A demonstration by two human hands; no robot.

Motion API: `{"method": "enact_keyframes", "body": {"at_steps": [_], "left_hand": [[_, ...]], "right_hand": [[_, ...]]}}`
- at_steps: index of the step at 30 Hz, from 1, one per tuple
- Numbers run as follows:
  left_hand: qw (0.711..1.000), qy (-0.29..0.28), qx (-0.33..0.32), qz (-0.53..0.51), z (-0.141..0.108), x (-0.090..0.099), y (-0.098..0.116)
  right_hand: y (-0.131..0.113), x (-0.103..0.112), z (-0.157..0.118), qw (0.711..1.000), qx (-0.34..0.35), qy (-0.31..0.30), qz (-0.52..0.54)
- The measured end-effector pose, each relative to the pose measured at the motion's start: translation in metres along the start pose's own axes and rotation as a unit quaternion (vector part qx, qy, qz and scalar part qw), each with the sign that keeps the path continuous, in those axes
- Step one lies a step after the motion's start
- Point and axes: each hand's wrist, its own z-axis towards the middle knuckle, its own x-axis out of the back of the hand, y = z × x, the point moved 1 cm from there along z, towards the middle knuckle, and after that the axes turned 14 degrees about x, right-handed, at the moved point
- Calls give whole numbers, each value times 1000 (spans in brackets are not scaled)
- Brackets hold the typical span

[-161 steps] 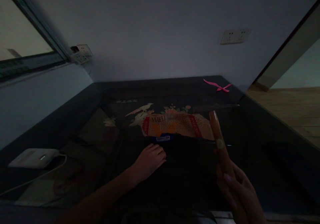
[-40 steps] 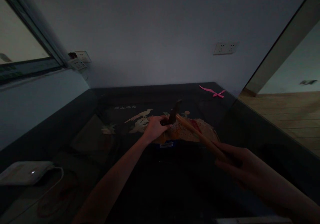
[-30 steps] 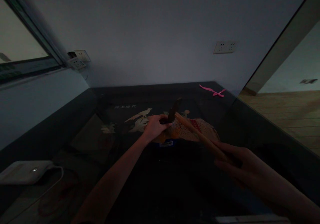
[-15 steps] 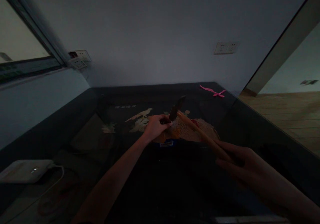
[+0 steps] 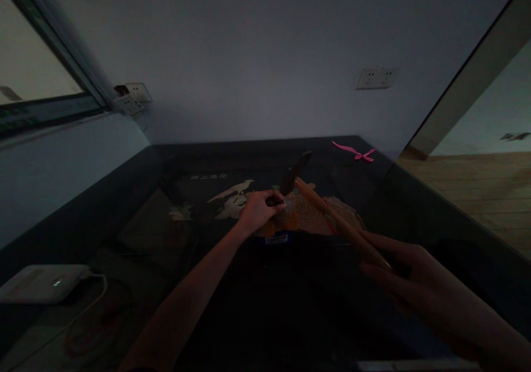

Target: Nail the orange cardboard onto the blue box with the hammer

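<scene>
My right hand (image 5: pixel 409 275) is wrapped round the wooden handle of a hammer (image 5: pixel 323 204), whose dark head hangs just above and beside my left fingers. My left hand (image 5: pixel 262 210) is closed in a pinch at the left part of a flat brownish piece covered in small dark dots (image 5: pixel 305 212). What its fingertips hold is too dark and small to make out. An orange patch shows on the dotted piece near those fingers. A blue item with a white label (image 5: pixel 276 239) peeks out under its near edge.
Everything lies on a dark table (image 5: pixel 265 153) printed with a pale bird and flowers (image 5: pixel 232 195). A pink ribbon (image 5: pixel 359 154) rests at the far right. On the left is a white power bank (image 5: pixel 45 284) with a cable. A wall borders the back.
The hammer head has risen slightly, away from my left fingers. My left hand stays where it was on the dotted piece.
</scene>
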Motion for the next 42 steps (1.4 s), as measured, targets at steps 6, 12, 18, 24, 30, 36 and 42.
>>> {"method": "enact_keyframes", "body": {"at_steps": [6,12,18,24,30,36,42], "left_hand": [[1000,2,1,-9,2,-2,-4],[1000,-3,2,-4,1,-1,-2],[1000,4,5,-2,1,-1,-4],[1000,4,3,1,1,-1,-2],[1000,2,-1,-10,2,-2,-4],[1000,3,8,-1,-1,0,1],[1000,1,11,-6,0,-1,-2]], "right_hand": [[0,-2,0,1000,-24,-3,-7],[5,-1,0,1000,-18,4,5],[3,-2,2,999,-30,-20,9],[2,-1,2,1000,-10,-9,11],[3,-2,0,999,-30,8,9],[5,-1,2,1000,-16,-6,5],[2,-2,5,1000,8,3,10]]}}
